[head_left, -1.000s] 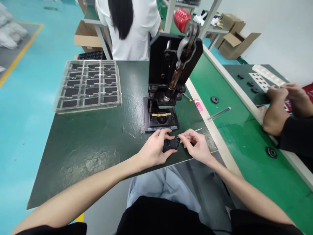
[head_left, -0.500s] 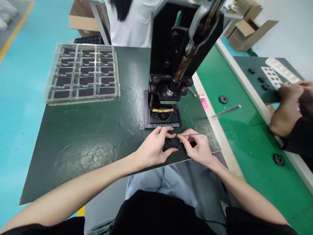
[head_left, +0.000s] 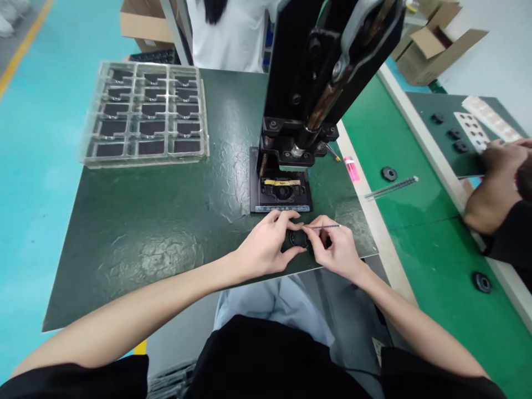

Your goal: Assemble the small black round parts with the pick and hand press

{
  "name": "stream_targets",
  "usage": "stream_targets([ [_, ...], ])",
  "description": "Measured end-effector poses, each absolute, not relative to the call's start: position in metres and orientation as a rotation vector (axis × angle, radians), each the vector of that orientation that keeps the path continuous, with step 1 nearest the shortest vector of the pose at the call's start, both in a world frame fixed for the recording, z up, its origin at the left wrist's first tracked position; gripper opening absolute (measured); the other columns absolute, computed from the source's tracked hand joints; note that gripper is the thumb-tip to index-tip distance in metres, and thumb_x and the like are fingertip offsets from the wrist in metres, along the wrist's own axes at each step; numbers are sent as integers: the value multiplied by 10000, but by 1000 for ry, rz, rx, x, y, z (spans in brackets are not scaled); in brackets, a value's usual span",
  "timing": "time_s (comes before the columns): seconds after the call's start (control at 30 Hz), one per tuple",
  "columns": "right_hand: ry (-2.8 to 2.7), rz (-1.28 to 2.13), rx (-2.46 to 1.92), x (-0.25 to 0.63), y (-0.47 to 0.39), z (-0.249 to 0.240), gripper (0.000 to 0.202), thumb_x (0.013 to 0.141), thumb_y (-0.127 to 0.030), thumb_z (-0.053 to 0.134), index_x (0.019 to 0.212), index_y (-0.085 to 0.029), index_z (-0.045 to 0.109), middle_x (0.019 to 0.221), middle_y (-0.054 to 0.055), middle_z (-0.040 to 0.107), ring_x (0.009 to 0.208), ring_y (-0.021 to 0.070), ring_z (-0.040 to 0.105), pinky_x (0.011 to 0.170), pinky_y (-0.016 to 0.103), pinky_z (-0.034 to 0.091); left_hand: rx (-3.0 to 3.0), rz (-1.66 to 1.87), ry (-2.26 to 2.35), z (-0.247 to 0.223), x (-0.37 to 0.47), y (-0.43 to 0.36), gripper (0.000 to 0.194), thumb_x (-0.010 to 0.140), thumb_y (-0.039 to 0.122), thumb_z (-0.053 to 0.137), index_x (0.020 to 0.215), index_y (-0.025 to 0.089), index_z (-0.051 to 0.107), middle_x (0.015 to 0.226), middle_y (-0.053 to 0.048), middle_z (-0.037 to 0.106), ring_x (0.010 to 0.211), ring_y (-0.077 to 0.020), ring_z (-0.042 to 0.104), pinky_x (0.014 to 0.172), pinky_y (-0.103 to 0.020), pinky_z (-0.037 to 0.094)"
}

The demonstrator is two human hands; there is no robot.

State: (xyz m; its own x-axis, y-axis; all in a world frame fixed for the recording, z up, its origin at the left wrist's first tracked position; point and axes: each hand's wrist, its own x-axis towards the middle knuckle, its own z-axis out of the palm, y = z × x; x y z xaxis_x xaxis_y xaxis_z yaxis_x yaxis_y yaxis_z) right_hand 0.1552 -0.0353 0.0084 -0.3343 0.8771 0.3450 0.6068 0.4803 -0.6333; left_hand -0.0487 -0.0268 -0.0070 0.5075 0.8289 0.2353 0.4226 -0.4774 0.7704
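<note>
A small round black part (head_left: 298, 238) lies at the front edge of the dark green table, between my hands. My left hand (head_left: 270, 244) curves around its left side, with thumb and fingers gripping it. Pinched in the fingers of my right hand (head_left: 336, 244) is a thin dark strip (head_left: 326, 226), whose near end meets the part's upper right rim. Just beyond my hands stands a black hand press (head_left: 286, 160); its base holds a round fixture (head_left: 283, 192) with a yellow strip across the back.
Stacked clear trays (head_left: 145, 116) with dark pieces sit at the back left. On the green conveyor (head_left: 415, 221) at the right are a black ring (head_left: 389, 173), another ring (head_left: 482, 282) and a clear strip (head_left: 390, 188). A co-worker's hands (head_left: 499, 183) are at the far right.
The view has shifted a little, so the press and trays appear slightly higher and the press farther right. My hands keep nearly the same pose around the black part.
</note>
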Motion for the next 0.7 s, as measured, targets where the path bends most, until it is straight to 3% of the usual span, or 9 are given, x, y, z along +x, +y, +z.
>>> stream_targets([
  [0.17, -2046, 548, -1238, 152, -34, 6, 198, 1002, -244, 566, 829, -170, 626, 653, -11, 577, 476, 77, 498, 465, 210, 378, 2109, 816, 1009, -8, -49, -26, 551, 833, 269, 813, 1253, 191, 464, 1143, -96, 725, 1201, -298, 642, 995, -470, 564],
  [0.33, -1649, 795, -1302, 155, -31, 10, 333, 978, -460, 637, 780, -196, 592, 610, -31, 565, 432, 74, 486, 405, 197, 377, 2152, 847, 1011, -10, -49, -25, 502, 831, 287, 816, 1203, 180, 496, 1178, -119, 694, 1162, -294, 650, 966, -465, 575],
  [0.43, -1346, 741, -1345, 163, -31, 17, 366, 939, -535, 677, 811, -206, 580, 601, -46, 558, 417, 71, 477, 373, 189, 369, 2155, 855, 1002, -11, -49, -24, 498, 827, 293, 827, 1182, 184, 496, 1175, -120, 700, 1144, -292, 656, 964, -471, 573],
  [0.7, -1438, 825, -1403, 168, -46, 12, 371, 910, -540, 708, 853, -175, 673, 653, 7, 655, 467, 89, 536, 414, 205, 437, 2178, 846, 981, -9, -49, -24, 524, 828, 279, 829, 1201, 192, 471, 1174, -111, 714, 1149, -283, 651, 976, -470, 565],
])
